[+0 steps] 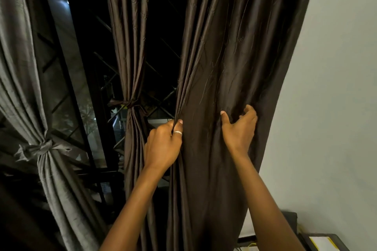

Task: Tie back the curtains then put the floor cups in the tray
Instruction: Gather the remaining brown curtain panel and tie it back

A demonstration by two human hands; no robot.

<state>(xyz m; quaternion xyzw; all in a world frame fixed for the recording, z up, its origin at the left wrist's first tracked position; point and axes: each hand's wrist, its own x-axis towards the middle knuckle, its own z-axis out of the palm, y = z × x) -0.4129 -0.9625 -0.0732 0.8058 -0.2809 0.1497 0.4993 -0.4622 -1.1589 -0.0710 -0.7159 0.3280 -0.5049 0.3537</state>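
A dark brown curtain (234,57) hangs loose on the right, next to the white wall. My left hand (163,144) pinches its gathered left edge between thumb and fingers; a ring shows on one finger. My right hand (240,130) lies against the curtain's right part, thumb spread and fingers curled into the cloth. A middle brown curtain (128,47) is tied at its waist with a band (127,105). A grey curtain (24,87) at the left is knotted too (43,147). No cups or tray are in view.
A dark window with a diagonal metal grille (161,79) shows between the curtains. A white wall (336,87) fills the right. At the bottom right stand a dark box-like object (290,218) and a surface with a yellow-edged sheet (322,243).
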